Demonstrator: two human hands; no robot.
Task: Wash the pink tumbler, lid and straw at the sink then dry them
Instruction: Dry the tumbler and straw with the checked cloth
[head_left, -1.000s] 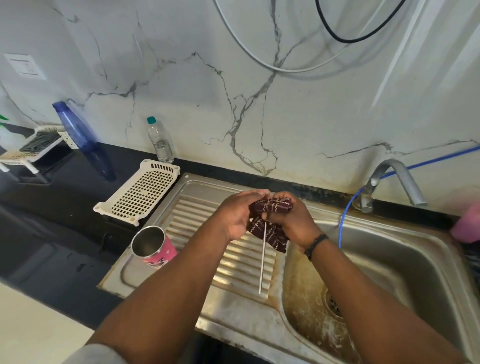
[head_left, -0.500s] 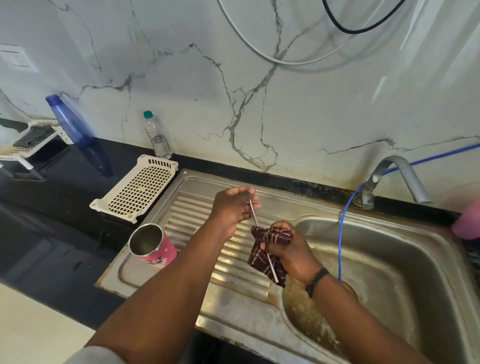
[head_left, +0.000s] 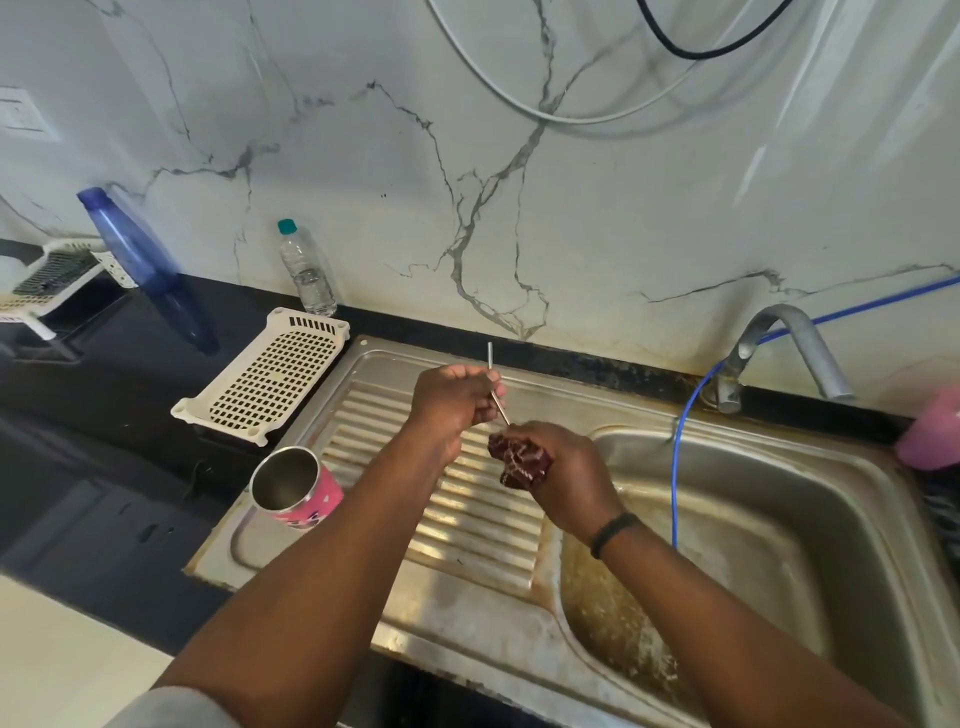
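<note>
Over the sink drainboard (head_left: 467, 525): left hand (head_left: 454, 402) pinches metal straw (head_left: 494, 382); right hand (head_left: 566, 467) grips bunched maroon cloth (head_left: 519, 460) around its lower end. Pink tumbler (head_left: 296, 488) upright, near-left.

The sink (head_left: 753, 467) is of dull steel, stained brown near the basin, and its drainboard (head_left: 467, 519) is ribbed. The tap (head_left: 795, 338) is of matt grey metal. The tumbler (head_left: 296, 488) has a glossy pink outside and a brushed steel inside. The straw (head_left: 491, 364) looks like thin shiny metal. The cloth (head_left: 519, 460) is a soft dark red fabric with a pale pattern. The tray (head_left: 270, 379) is of cream perforated plastic. The tabletop (head_left: 104, 415) is black, polished stone. The wall (head_left: 519, 182) is of smooth, veined marble.
</note>
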